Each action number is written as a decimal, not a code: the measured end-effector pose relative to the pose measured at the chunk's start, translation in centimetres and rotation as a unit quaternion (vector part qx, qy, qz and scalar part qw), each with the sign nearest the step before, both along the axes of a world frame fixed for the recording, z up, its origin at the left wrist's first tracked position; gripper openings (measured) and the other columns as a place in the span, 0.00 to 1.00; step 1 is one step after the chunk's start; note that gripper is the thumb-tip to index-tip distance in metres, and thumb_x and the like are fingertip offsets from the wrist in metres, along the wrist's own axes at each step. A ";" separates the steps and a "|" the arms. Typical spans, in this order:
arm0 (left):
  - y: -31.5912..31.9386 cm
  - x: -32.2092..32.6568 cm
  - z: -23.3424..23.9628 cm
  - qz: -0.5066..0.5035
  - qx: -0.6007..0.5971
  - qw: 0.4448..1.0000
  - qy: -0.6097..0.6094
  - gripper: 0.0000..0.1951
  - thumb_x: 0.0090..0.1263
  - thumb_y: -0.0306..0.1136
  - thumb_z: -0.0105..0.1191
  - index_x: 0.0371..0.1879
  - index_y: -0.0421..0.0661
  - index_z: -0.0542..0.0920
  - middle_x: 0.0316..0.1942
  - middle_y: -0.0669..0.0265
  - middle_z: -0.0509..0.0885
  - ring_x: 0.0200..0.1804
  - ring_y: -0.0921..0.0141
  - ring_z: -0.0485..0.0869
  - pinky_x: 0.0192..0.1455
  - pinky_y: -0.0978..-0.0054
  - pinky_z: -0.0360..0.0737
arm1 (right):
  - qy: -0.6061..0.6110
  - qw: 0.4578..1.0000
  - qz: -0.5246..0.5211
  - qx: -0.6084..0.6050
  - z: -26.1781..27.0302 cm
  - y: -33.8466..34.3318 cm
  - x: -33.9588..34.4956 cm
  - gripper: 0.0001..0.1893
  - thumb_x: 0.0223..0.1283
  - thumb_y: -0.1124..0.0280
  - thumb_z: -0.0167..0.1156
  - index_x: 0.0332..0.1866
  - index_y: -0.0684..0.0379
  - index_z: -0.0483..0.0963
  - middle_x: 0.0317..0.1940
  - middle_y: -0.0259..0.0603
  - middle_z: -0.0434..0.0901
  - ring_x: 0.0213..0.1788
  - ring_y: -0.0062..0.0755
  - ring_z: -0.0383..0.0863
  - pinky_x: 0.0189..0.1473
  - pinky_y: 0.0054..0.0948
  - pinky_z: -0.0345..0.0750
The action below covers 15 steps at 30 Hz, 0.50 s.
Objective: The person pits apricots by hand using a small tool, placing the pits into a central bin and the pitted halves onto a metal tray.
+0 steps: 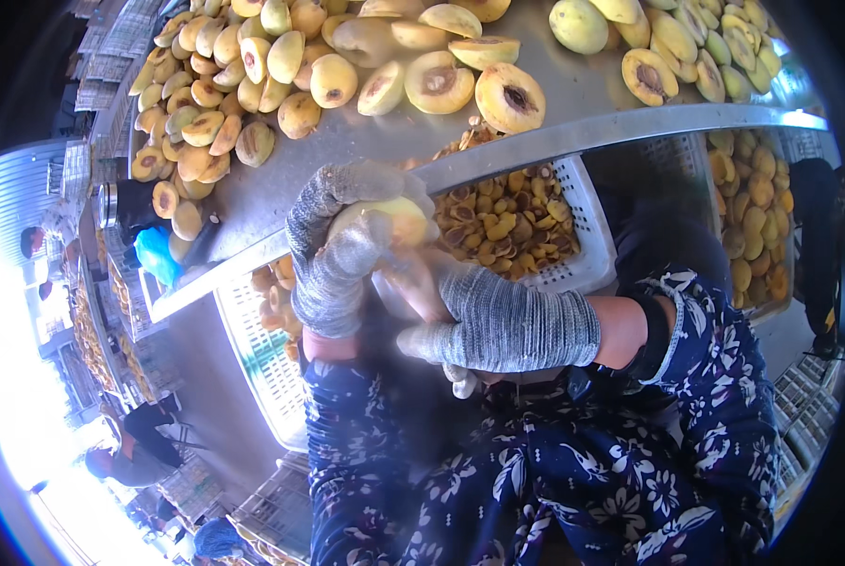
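My left hand [345, 247], in a grey knit glove, is closed around a yellow peach-like fruit [405, 216] just over the metal table's near rim. My right hand [500, 318], in a matching glove, is right beside it on the lower right, with bare fingers or thumb reaching to the underside of the fruit. Blur hides whether the right hand grips anything, such as a small tool. Halved fruits, some with brown pit cavities [511, 97], and whole-looking ones lie on the steel table [288, 166] beyond my hands.
Below the table edge [606, 131] stands a white plastic crate [592, 226] of fruit scraps. Another white crate [267, 361] is on the left, and a fruit-filled crate [755, 219] on the right. A blue plastic bag [157, 255] lies at the table's left corner. Other people sit far left.
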<state>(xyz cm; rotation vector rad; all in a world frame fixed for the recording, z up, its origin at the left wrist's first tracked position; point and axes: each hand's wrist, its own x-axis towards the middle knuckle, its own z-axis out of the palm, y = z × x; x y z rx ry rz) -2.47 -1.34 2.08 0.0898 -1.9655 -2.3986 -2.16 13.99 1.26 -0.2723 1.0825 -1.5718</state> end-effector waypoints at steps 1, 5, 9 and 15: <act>0.1 0.0 -0.1 -0.009 -0.009 1.000 0.016 0.25 0.49 0.45 0.62 0.40 0.38 0.76 0.33 0.55 0.81 0.36 0.64 0.81 0.40 0.69 0.80 | 0.001 1.000 0.003 0.004 0.0 0.1 0.0 0.16 0.59 0.67 0.55 0.49 0.60 0.61 0.18 0.35 0.72 0.16 0.22 0.74 0.18 0.23 0.77; 0.8 1.0 -1.4 0.131 -0.008 0.991 -0.010 0.24 0.51 0.43 0.62 0.41 0.38 0.76 0.35 0.56 0.81 0.37 0.64 0.81 0.40 0.70 0.80 | -0.234 0.967 -0.029 -0.100 -0.6 0.2 0.5 0.17 0.58 0.68 0.56 0.48 0.62 0.61 0.19 0.35 0.72 0.17 0.23 0.75 0.17 0.24 0.78; 0.5 0.6 -1.5 0.067 -0.070 0.994 0.043 0.20 0.57 0.43 0.57 0.42 0.39 0.75 0.37 0.56 0.80 0.40 0.65 0.81 0.43 0.69 0.80 | -0.038 0.999 0.008 0.008 0.2 0.2 -0.4 0.18 0.58 0.68 0.56 0.48 0.63 0.61 0.21 0.37 0.73 0.17 0.24 0.76 0.18 0.24 0.79; -0.7 -0.2 -2.1 -0.037 -0.029 0.999 -0.009 0.22 0.54 0.43 0.59 0.39 0.36 0.77 0.36 0.54 0.81 0.38 0.65 0.82 0.43 0.69 0.80 | 0.084 0.995 -0.015 0.045 0.0 -0.2 0.0 0.27 0.58 0.66 0.56 0.58 0.66 0.54 0.22 0.40 0.74 0.17 0.24 0.76 0.19 0.21 0.77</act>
